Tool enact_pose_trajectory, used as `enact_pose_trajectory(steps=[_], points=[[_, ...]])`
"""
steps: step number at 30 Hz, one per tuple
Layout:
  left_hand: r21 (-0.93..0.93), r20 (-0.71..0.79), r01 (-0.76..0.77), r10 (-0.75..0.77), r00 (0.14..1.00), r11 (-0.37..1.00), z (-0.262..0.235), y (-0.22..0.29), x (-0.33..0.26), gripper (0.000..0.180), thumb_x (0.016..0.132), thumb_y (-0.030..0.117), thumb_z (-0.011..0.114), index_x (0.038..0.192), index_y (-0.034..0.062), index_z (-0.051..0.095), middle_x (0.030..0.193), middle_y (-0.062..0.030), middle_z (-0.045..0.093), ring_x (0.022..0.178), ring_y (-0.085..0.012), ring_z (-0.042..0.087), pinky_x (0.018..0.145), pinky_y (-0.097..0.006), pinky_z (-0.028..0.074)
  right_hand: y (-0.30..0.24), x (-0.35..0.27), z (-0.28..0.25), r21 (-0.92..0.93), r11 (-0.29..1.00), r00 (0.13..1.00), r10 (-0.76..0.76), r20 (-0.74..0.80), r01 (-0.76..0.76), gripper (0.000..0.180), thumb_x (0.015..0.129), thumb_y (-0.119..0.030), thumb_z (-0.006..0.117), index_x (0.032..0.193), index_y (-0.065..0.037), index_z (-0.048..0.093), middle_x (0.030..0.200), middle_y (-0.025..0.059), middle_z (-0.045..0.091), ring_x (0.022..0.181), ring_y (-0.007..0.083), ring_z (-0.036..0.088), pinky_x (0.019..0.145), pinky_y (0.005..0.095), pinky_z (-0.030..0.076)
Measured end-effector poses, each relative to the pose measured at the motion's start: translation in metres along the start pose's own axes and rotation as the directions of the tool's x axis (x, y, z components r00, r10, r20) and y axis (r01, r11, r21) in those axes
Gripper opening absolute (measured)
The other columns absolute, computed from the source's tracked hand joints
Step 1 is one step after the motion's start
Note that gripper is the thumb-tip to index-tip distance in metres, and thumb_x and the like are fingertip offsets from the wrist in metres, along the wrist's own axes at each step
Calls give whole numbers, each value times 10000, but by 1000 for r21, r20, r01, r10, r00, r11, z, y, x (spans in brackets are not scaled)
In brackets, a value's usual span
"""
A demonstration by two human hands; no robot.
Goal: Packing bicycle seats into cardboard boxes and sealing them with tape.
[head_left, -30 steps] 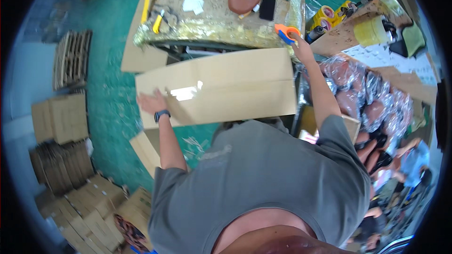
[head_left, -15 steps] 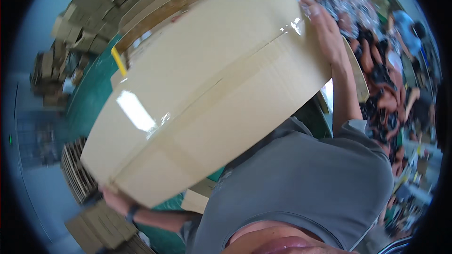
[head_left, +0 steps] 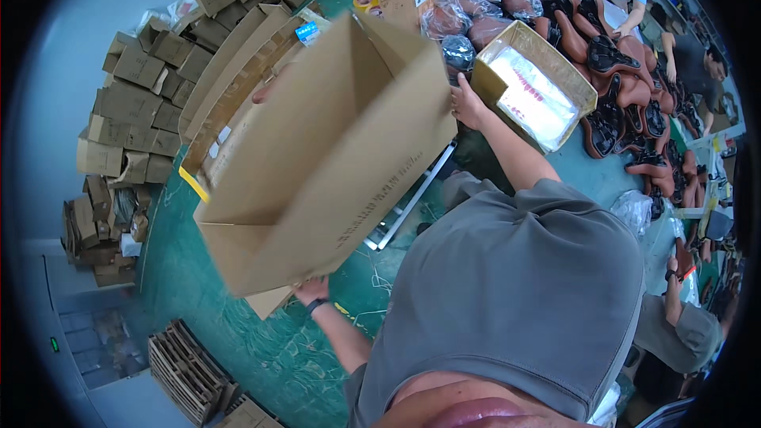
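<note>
- Head view, the box: I have a large open cardboard box [head_left: 325,158] up off the floor, filling the centre and upper left of the frame. Its open mouth faces the upper right, so I look into the bare inside. Its long axis runs on a slant, from the lower left of the frame up to the upper right.
- Head view, my left hand [head_left: 313,291]: it sits at the low end of that axis, just below centre, touching the bottom corner of the box next to a loose flap. The fingers go under the cardboard, so I cannot tell whether they are curled or flat. A dark band is on that wrist.
- Head view, my right hand [head_left: 469,105]: it sits at the high end, right of centre in the upper half, fingers closed over the box's side edge, thumb on the outside.
- Head view, the relation: the box lies between my two hands, one at each end of the slant. Both touch it; neither is nearer.
- Head view, around it: a smaller open carton [head_left: 536,87] with a clear plastic bag inside lies just right of my right hand, not touching it. The green floor [head_left: 238,341] shows below, and stacks of flat cardboard [head_left: 131,103] stand at the far left.
</note>
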State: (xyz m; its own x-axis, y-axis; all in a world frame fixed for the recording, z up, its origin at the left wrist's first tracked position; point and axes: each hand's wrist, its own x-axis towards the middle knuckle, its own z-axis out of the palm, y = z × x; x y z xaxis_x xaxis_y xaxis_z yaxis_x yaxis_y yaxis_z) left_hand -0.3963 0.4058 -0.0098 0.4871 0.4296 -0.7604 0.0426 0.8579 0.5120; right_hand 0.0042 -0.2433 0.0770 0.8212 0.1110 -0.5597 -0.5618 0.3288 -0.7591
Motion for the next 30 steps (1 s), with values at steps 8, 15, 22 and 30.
enact_pose_trajectory(steps=[8, 15, 22, 30], points=[[-290, -62, 12, -31, 998, 957, 269, -181, -53, 1056, 991, 772, 571, 1683, 19, 310, 1731, -245, 299, 1629, -393, 267, 1299, -727, 202, -36, 42, -63, -707, 652, 767, -592, -250, 273, 570, 1033, -381, 698, 1436, 18, 645, 1325, 248, 735, 1214, 340, 728, 1029, 417, 563], [288, 27, 147, -161, 987, 946, 278, -258, 29, 520, 1063, 339, 575, 1354, -85, 501, 1464, -309, 590, 1366, -453, 604, 1088, -603, 585, -135, 253, -103, -965, -262, 874, -472, 115, -14, 421, 984, -179, 670, 1365, 0, 668, 1364, 159, 728, 1252, 378, 701, 1020, 470, 568], [822, -375, 479, -340, 862, 308, 374, -249, -63, 641, 1075, 496, 605, 1379, -69, 600, 1375, -251, 716, 1132, -438, 746, 941, -566, 639, -169, 358, -139, -763, -607, 959, -8, 283, 220, 412, 904, -284, 785, 1264, -86, 751, 1317, 86, 769, 1262, 280, 693, 1056, 449, 537], [63, 953, -575, -122, 277, -816, 790, -343, -180, 734, 867, 262, 834, 1533, 139, 552, 1706, -193, 437, 1617, -390, 361, 1347, -603, 169, -364, 277, -138, -842, -132, 850, 3, 527, 523, 469, 815, -396, 793, 1065, 0, 786, 997, 145, 822, 842, 254, 778, 777, 375, 603]])
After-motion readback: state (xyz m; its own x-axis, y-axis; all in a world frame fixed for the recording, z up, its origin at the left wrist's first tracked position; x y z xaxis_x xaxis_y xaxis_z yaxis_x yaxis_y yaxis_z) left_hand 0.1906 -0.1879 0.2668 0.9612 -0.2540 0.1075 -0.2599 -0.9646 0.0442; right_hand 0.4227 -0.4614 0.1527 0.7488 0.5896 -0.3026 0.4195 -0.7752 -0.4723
